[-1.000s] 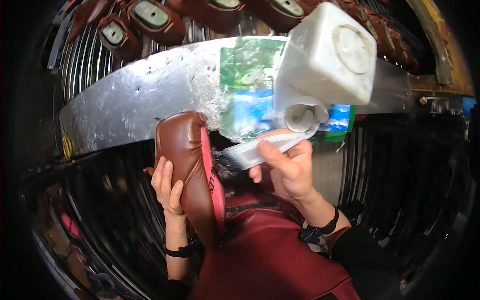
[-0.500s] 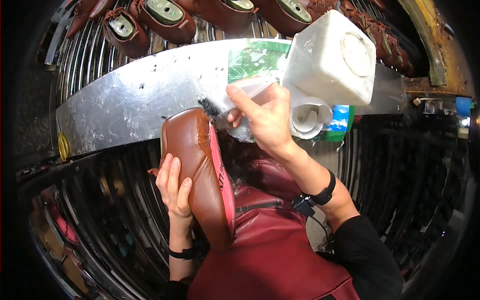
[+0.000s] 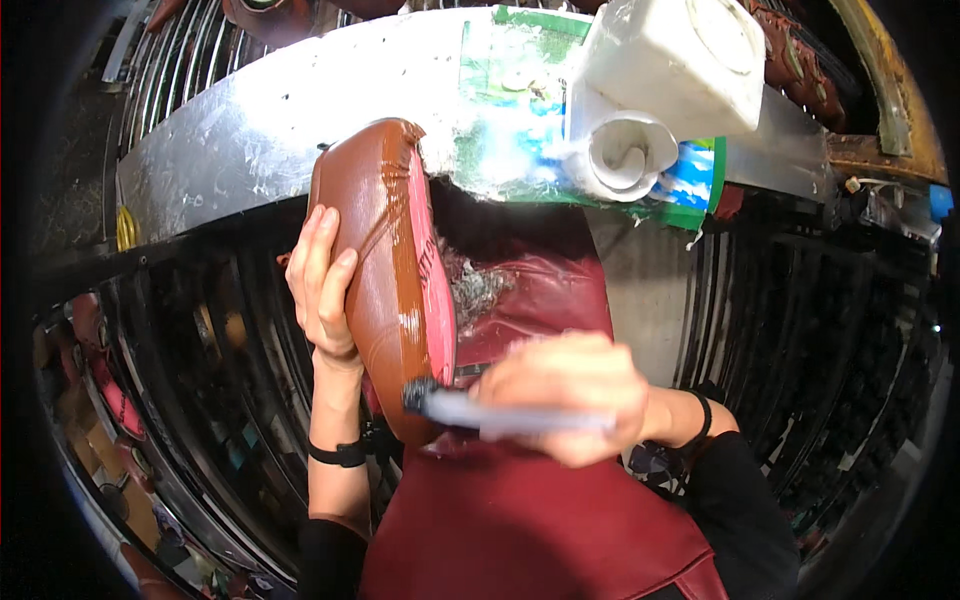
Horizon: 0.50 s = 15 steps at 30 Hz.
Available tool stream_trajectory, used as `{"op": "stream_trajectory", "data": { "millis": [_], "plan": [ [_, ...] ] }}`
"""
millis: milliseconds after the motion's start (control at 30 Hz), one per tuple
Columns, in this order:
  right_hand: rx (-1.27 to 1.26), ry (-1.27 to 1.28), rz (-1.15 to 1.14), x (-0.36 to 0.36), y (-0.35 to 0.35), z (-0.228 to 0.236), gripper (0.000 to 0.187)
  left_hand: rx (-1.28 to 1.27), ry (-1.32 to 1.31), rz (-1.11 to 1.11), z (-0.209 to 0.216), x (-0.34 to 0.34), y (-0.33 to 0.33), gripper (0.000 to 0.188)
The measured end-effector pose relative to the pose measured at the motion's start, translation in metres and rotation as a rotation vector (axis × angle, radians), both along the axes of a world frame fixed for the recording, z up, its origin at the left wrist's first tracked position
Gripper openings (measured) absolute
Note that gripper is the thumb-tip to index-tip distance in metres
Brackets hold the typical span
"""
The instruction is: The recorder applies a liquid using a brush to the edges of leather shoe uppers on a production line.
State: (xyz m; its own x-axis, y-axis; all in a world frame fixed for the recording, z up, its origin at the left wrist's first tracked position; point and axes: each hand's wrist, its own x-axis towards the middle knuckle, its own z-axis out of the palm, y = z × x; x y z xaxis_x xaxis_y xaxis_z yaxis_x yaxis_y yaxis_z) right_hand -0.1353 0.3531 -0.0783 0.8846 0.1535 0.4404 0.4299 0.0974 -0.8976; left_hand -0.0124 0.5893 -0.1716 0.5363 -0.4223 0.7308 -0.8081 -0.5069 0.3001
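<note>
A brown leather shoe upper with a pink underside is tilted upright in front of me, its far end against the metal bench edge. My left hand is closed round its left side. A brush with a pale translucent handle and black bristles is gripped in my right hand, which is blurred by motion. The bristles touch the shoe's near end, by the border of the brown leather and the pink underside. Wet-looking shine runs along the leather beside that border.
On the metal bench lies a green and blue sheet. A white cup-like holder stands there beside a white square container. Brown shoes sit on a rack beyond. A dark red apron covers my lap.
My right hand with the brush has come down from near the shoe's far end to its near end. The leather along the pink border looks shinier. The view has shifted a little.
</note>
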Motion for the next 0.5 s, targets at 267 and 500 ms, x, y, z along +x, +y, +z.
{"op": "stream_trajectory", "data": {
  "millis": [267, 500],
  "plan": [
    [0.025, 0.357, -0.071, 0.006, -0.025, 0.035, 0.022, 0.05, -0.004, 0.034, 0.007, -0.005, -0.005, 0.036],
    [-0.029, 0.159, -0.105, 0.012, -0.022, 0.051, 0.013, 0.068, 0.065, 0.082, 0.036, -0.005, -0.02, 0.041]
  ]
}}
